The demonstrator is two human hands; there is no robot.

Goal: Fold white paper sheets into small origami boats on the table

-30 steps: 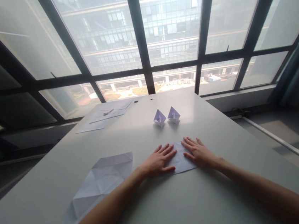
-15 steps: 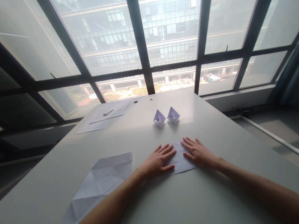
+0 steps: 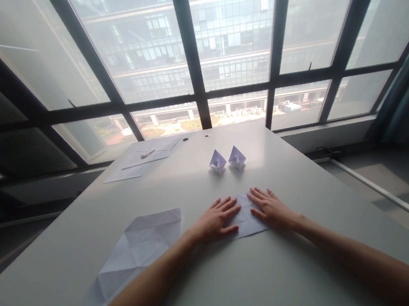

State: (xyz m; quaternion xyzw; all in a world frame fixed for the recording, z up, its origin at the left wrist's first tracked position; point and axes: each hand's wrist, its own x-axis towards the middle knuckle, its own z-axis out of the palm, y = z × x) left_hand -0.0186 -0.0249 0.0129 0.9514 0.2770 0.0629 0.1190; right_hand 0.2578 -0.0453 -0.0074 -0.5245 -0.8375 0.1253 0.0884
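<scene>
A creased sheet of white paper (image 3: 247, 219) lies flat on the table in front of me. My left hand (image 3: 217, 219) rests palm down over its left side, fingers stretched out and slightly apart. Over the right side lies my right hand (image 3: 271, 208), also flat with spread fingers. The sheet's middle and its front edge show between the hands; both sides are partly covered. Just beyond stand two folded paper pieces, a left one (image 3: 217, 161) and a right one (image 3: 237, 157), each with a pointed upright back.
Larger creased paper (image 3: 137, 247) lies to the left, partly under my left forearm. Farther back on the white table (image 3: 193, 188) are flat sheets (image 3: 129, 171) with a small white object (image 3: 148, 154) on top. Tall windows (image 3: 228, 29) rise behind the table's far edge.
</scene>
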